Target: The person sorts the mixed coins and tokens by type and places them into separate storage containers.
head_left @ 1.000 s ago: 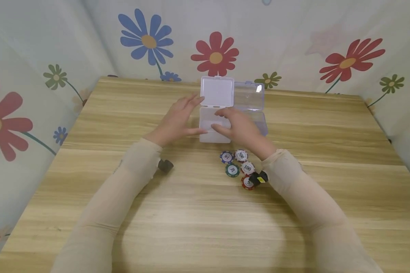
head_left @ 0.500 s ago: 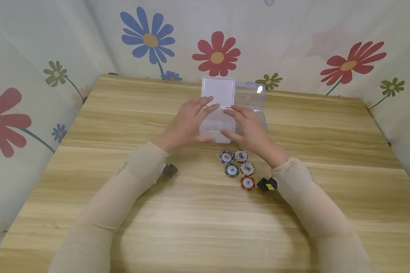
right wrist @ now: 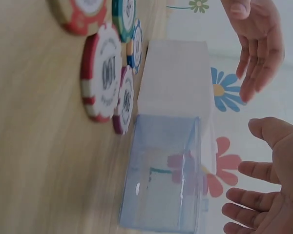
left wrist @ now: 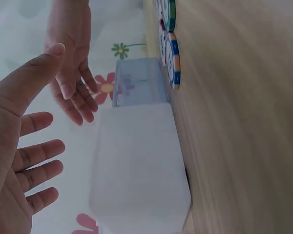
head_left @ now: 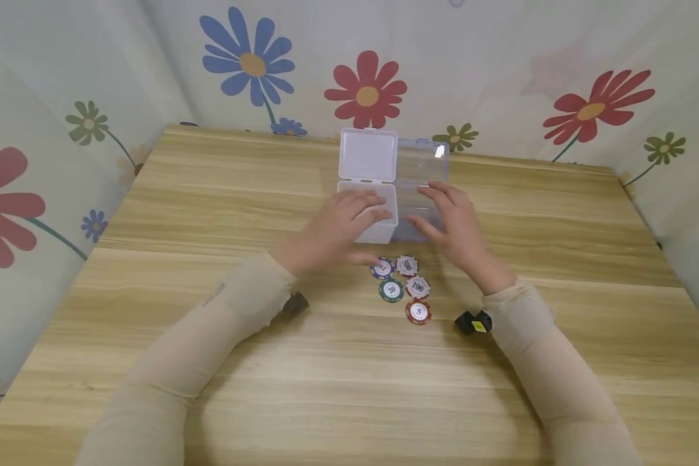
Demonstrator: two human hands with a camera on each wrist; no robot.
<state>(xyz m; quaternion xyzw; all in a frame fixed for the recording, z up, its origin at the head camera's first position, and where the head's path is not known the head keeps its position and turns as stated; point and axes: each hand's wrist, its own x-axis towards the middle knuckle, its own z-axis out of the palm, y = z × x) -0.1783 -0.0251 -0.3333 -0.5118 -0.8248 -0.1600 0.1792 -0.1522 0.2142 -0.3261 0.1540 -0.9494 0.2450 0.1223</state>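
My left hand [head_left: 338, 230] hovers over the left part of a white plastic box [head_left: 378, 234], fingers spread and holding nothing. The box's hinged lid [head_left: 368, 155] is folded back behind it. Pressed against its right side stands a clear bluish box [right wrist: 161, 180], its lid [head_left: 422, 162] also folded back. My right hand [head_left: 460, 226], loosely spread with nothing in it, is over the right edge of the clear box. In front lie several poker chips: a blue 10 [head_left: 382, 268], a 500 [head_left: 408, 265], a green 20 [head_left: 391, 290], a 100 [head_left: 417, 287] and a red 5 [head_left: 419, 312].
Both boxes stand near the back of the wooden table [head_left: 349, 388], close to a flower-printed curtain [head_left: 472, 52]. Small black wrist cameras sit under both sleeves, the right one [head_left: 474, 322] beside the red chip.
Both hands have shifted rightward. The right hand has gone from over the white box to the clear one, and the left hand has come across the white box. Boxes and chips stay put.
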